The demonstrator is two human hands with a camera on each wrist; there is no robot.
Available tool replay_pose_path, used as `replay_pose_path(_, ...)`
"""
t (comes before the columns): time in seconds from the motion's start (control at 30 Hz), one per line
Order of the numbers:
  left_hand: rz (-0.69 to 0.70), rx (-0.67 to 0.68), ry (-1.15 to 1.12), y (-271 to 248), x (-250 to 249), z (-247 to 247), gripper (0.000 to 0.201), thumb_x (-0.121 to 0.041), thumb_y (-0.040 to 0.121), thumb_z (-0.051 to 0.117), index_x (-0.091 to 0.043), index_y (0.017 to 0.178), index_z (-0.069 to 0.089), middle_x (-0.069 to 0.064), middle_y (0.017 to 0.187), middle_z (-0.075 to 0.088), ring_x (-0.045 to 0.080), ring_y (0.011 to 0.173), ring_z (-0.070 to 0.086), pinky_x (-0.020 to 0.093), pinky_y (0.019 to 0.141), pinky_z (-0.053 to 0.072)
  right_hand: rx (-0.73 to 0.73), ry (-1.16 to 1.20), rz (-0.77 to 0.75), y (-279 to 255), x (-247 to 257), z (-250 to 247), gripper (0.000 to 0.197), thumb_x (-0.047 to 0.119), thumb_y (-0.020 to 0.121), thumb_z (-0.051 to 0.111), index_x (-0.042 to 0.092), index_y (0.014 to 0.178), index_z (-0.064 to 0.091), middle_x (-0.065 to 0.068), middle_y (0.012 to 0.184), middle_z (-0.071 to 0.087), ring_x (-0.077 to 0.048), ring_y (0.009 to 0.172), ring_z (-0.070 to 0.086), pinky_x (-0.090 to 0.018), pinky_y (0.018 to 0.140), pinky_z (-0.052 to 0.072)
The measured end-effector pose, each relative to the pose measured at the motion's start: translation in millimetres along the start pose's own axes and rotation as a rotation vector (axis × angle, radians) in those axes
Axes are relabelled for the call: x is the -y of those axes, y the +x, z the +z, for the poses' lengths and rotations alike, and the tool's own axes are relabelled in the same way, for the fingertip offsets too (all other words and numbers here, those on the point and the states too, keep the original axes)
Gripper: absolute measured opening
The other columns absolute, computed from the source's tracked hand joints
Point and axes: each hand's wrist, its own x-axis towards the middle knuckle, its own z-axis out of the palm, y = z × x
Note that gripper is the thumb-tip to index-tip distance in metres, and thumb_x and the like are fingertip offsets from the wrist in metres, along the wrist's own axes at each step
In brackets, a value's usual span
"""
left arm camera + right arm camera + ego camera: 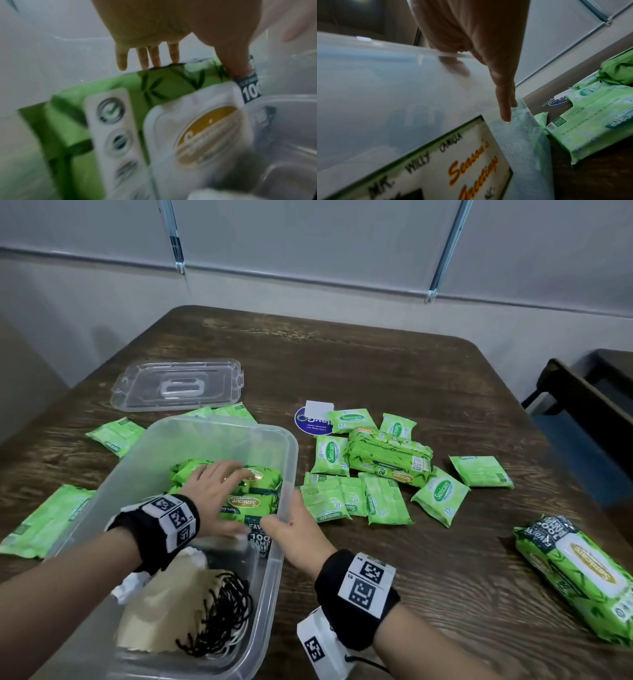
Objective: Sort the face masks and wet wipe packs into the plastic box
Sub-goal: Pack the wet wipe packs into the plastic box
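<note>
The large wet wipe packs [239,491] look soft and squashy with slick film wrappers, fairly weighty for their size; a broad flat hold across the top or a grip along the long edges should suit them better than a fingertip pinch. The face masks [178,604] are light and floppy, their black ear loops apt to tangle, so they are best lifted as a stack.

The left hand [215,491] is inside the plastic box [284,450], fingers spread nearly straight and laid flat on the top large pack, pressing rather than gripping. The right hand [294,529] clamps the box's right wall, thumb inside the rim and fingers down the outside.

The masks lie in the box just behind the left wrist. Small wipe packs [342,501] are scattered on the desk [376,364] beyond the right hand, with another large pack [575,573] well off to its right.
</note>
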Motion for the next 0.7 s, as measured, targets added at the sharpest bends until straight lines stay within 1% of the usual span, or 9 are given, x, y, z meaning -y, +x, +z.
replay_pose_path(0.07, 0.031, -0.022, -0.076, 8.5, -6.4, -5.9, 0.095, -0.090, 0.067, 0.018, -0.022, 0.127, 0.045, 0.006, 0.127, 0.053, 0.029, 0.113, 0.055, 0.050, 0.092, 0.043, 0.021, 0.008, -0.013, 0.9, -2.2, -1.0, 0.047, 0.011, 0.091, 0.051, 0.012, 0.133, 0.029, -0.007, 0.117, 0.051, -0.011, 0.097, 0.048, -0.010, 0.070, 0.042)
replay_pose_path(0.1, 0.006, 0.027, -0.120, 14.5, -11.9, -11.3, 0.100, -0.091, 0.064, 0.015, -0.021, 0.128, 0.048, 0.002, 0.128, 0.051, 0.025, 0.117, 0.052, 0.045, 0.096, 0.040, 0.046, 0.003, -0.016, 0.1, -1.6, -2.8, 0.045, 0.011, 0.092, 0.050, 0.012, 0.132, 0.029, -0.003, 0.113, 0.048, -0.010, 0.096, 0.046, -0.007, 0.068, 0.040)
replay_pose_path(0.23, -0.262, 0.077, -0.263, 49.4, -26.6, -25.3, 0.051, -0.054, 0.089, 0.046, -0.015, 0.120, 0.055, 0.005, 0.120, 0.056, 0.023, 0.113, 0.052, 0.032, 0.094, 0.042, 0.117, -0.051, -0.010, -3.5, -10.3, -36.5, 0.038, 0.026, 0.097, 0.050, 0.016, 0.133, 0.044, 0.006, 0.123, 0.053, -0.006, 0.110, 0.049, -0.003, 0.084, 0.037)
replay_pose_path(0.3, -0.389, 0.047, -0.286, 67.7, -31.4, -34.2, 0.035, -0.036, 0.095, 0.047, -0.009, 0.111, 0.063, 0.013, 0.114, 0.063, 0.029, 0.106, 0.057, 0.031, 0.088, 0.043, -0.086, -0.189, 0.075, -2.0, -28.5, -81.1, 0.047, 0.033, 0.094, 0.055, 0.012, 0.135, 0.046, -0.001, 0.138, 0.049, -0.013, 0.123, 0.047, -0.016, 0.095, 0.036)
replay_pose_path(0.4, -0.546, -0.129, -0.354, 88.5, -37.2, -55.7, 0.025, -0.023, 0.091, 0.052, -0.007, 0.097, 0.069, 0.017, 0.100, 0.067, 0.035, 0.097, 0.060, 0.033, 0.080, 0.047, -0.461, -0.461, 0.269, -5.7, -62.4, -168.7, 0.058, 0.018, 0.086, 0.065, 0.008, 0.139, 0.043, -0.009, 0.142, 0.044, -0.024, 0.127, 0.046, -0.027, 0.099, 0.037)
replay_pose_path(0.5, -0.419, -0.474, -0.376, 95.5, -54.4, -65.3, 0.022, -0.029, 0.090, 0.054, -0.010, 0.095, 0.064, 0.014, 0.099, 0.062, 0.033, 0.102, 0.053, 0.039, 0.086, 0.042, -0.689, -0.686, 0.484, -21.3, -94.6, -249.6, 0.069, 0.020, 0.074, 0.074, 0.007, 0.135, 0.045, -0.018, 0.139, 0.043, -0.035, 0.125, 0.045, -0.039, 0.101, 0.041)
replay_pose_path(0.53, -0.337, -0.489, -0.349, 97.0, -59.9, -64.0, 0.026, -0.034, 0.089, 0.054, -0.011, 0.095, 0.064, 0.013, 0.101, 0.060, 0.032, 0.105, 0.051, 0.040, 0.091, 0.039, -0.725, -0.741, 0.565, -28.3, -103.9, -270.6, 0.078, 0.024, 0.070, 0.078, 0.007, 0.136, 0.041, -0.020, 0.141, 0.040, -0.036, 0.128, 0.041, -0.043, 0.103, 0.039)
replay_pose_path(0.63, -0.240, -0.247, -0.338, 98.6, -68.4, -61.4, 0.059, -0.058, 0.076, 0.034, -0.014, 0.089, 0.072, 0.011, 0.104, 0.066, 0.029, 0.107, 0.055, 0.037, 0.099, 0.033, -0.767, -0.823, 0.824, -51.3, -128.3, -316.8, 0.098, 0.030, 0.067, 0.083, 0.006, 0.143, 0.025, -0.020, 0.149, 0.023, -0.036, 0.139, 0.021, -0.052, 0.111, 0.027)
replay_pose_path(0.7, -0.244, -0.233, -0.380, 100.2, -69.3, -63.4, 0.078, -0.062, 0.061, 0.020, -0.008, 0.080, 0.074, 0.013, 0.101, 0.070, 0.030, 0.102, 0.059, 0.033, 0.097, 0.034, -0.751, -0.879, 0.963, -62.7, -147.4, -342.5, 0.103, 0.037, 0.070, 0.080, 0.005, 0.145, 0.018, -0.021, 0.151, 0.019, -0.038, 0.141, 0.015, -0.051, 0.113, 0.024)
